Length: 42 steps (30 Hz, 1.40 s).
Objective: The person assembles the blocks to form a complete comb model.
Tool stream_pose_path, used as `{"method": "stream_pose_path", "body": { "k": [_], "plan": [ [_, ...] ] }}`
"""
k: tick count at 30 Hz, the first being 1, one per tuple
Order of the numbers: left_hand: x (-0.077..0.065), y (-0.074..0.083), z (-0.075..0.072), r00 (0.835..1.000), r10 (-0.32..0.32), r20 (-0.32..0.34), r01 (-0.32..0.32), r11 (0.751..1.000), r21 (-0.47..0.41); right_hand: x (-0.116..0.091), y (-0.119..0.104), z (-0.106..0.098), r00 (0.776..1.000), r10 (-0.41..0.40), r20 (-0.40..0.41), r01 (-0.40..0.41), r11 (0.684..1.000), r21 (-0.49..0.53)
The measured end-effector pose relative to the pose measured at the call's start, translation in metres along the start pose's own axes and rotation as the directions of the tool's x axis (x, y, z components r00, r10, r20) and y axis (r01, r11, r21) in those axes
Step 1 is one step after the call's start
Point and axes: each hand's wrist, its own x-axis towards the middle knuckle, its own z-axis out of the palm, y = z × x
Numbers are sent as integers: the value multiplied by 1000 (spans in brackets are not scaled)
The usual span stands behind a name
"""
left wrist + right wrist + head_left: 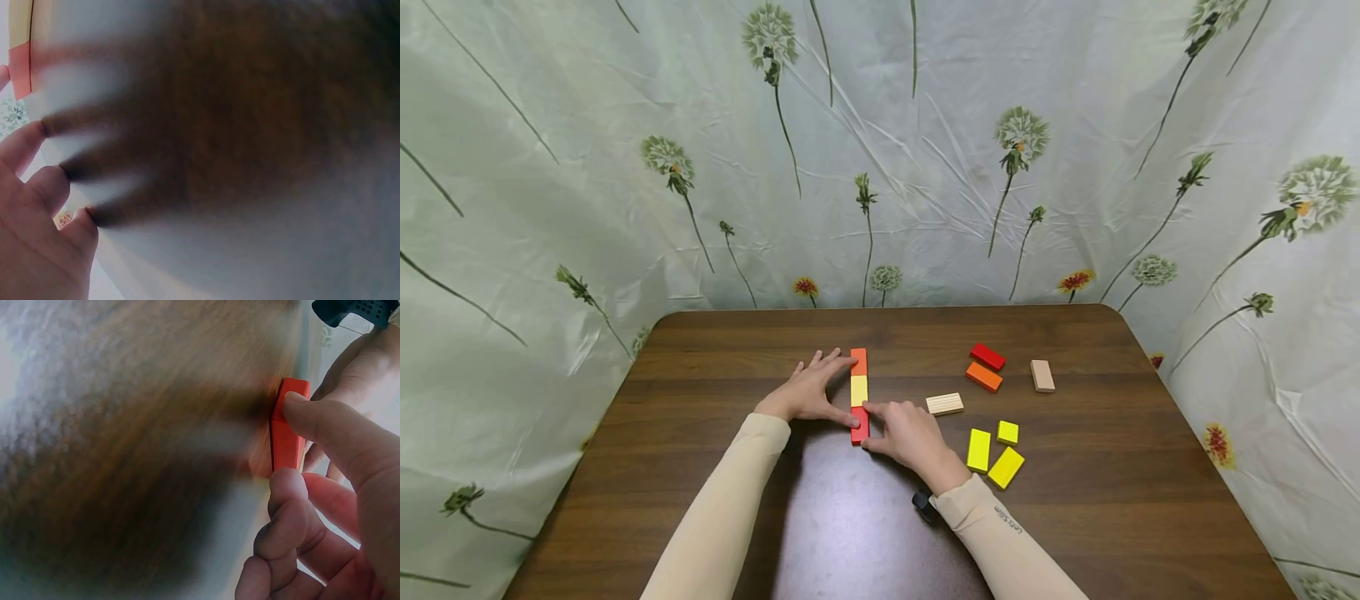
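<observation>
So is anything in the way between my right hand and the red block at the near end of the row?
Nothing visible: the right hand touches that red block directly. The nearest loose piece, a pale wooden block, lies on the hand's other side.

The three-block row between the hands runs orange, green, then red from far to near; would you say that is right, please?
Not quite: the head view shows the middle block is pale yellow, not green. The orange block at the far end and the red block nearest are as you said.
</observation>
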Motion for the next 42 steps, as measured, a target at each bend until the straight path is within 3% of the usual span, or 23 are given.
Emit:
{"method": "stream_pose_path", "body": {
  "k": [19, 25, 28, 33, 37, 42],
  "plan": [
    [1, 4, -3, 1000, -14, 11, 13, 1000, 21, -4, 2, -2, 999, -31, -8, 30, 998, -62],
    [1, 4, -3, 999, -26, 27, 25, 1000, 17, -16, 12, -15, 999, 18, 32, -20, 998, 56],
    [0, 4, -3, 999, -25, 33, 25, 1000, 0, -27, 23, -29, 998, 65, 7, -65, 993, 103],
    [0, 1, -1, 1000, -5, 23, 6, 999, -32, -50, 52, -53, 989, 112, -100, -96, 984, 147],
    [2, 2, -3, 999, -29, 36, 30, 999, -20, -71, 82, -67, 973, 163, -163, -127, 969, 210],
    [2, 5, -6, 997, -54, 53, 55, 999, -5, -94, 119, -83, 947, 268, -177, -215, 938, 271]
  ]
}}
